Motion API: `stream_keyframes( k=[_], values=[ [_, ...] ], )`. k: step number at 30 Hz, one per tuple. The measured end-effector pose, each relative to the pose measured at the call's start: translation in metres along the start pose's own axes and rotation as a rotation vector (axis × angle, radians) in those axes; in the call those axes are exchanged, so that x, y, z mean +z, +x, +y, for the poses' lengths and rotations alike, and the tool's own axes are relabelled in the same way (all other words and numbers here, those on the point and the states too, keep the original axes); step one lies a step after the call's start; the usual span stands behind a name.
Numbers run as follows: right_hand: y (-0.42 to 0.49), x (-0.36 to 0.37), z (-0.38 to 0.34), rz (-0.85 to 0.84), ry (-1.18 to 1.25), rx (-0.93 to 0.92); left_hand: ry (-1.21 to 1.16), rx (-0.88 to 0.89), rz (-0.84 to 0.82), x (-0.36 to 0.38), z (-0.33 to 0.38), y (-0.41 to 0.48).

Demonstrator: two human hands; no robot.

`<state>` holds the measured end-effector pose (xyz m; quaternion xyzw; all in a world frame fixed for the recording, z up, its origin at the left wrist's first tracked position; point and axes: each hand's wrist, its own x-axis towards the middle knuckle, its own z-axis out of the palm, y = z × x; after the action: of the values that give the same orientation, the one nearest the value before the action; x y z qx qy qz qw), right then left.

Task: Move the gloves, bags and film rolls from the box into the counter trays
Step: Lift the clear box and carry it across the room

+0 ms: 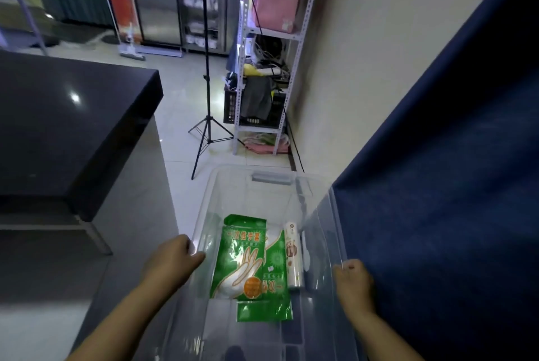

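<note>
A clear plastic box (271, 182) is in front of me above the floor. My left hand (172, 258) grips its left rim and my right hand (353, 282) grips its right rim. Inside lie two overlapping green packs of disposable gloves (242, 258), the top one printed with a white hand. Another green pack (264, 311) lies partly under them near me. A white film roll (294, 255) lies along the right wall of the box. No counter trays are in view.
A dark counter (64, 118) stands to the left, its corner near the box. A blue cloth surface (452, 185) fills the right side. Ahead stand a black tripod (208, 115) and a white metal shelf (268, 68) on the tiled floor.
</note>
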<state>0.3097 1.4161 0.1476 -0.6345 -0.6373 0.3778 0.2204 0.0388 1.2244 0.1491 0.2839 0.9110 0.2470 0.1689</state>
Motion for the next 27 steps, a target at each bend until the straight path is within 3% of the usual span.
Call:
stream_keyframes(
  k=[11,27],
  values=[
    [0.154,0.097,-0.137,-0.013,-0.094,-0.047,-0.058,-0.103,0.068,-0.031,0.028,0.196],
    [0.358,0.239,-0.278,-0.197,-0.186,-0.162,-0.173,-0.318,0.165,-0.044,0.045,0.399]
  ],
)
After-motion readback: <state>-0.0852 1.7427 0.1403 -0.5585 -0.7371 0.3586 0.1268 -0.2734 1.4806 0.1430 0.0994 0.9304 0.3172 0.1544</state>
